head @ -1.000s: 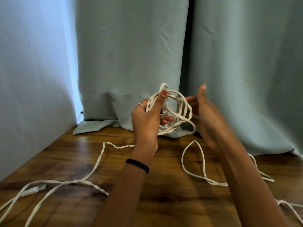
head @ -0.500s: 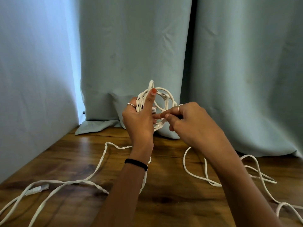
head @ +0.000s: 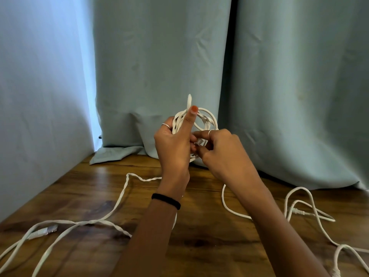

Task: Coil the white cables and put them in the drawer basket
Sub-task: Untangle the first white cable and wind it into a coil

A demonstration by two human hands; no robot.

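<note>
Head view, one entry: white cable coil, several loops, held upright above the wooden table in front of the blue-grey curtain; left hand curled round the near side of the coil, thumb raised along the loops; right hand pinching the cable's clear plug end at the coil's centre, fingertips bent inward; loose twisted cable trailing from below the left wrist across the table to a plug at the left; second thin white cable lying uncoiled at the right, apart from both hands; drawer basket not in view. Judged step: securing the end round the bundle; to do it well, the left grip should stay firm so loops do not spring open; the end wants threading through the centre and drawing snug, not tight enough to kink; slack below should feed freely, untwisted.
</note>
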